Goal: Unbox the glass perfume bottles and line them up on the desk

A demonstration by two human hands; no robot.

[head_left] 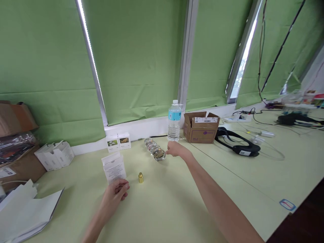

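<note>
Centrally, a pale yellow-green tabletop [172, 206] bears an upright white cardboard box [114, 167], its top open. The left hand [117, 192], fingers curled, lies at its base; grip uncertain. The right hand [176, 149] adjoins a row of shiny, clear round pieces [153, 148], its hold indeterminable. A small gold metal bottle-shaped piece [141, 178] stands between the hands.

A small gold piece [141, 178] stands on the table [162, 209]. Left of it are a white box [114, 168] and the curled left hand [117, 191]; beyond it, shiny round pieces [155, 149] and, farther right, the right hand [177, 149] and a water bottle [174, 121].
</note>
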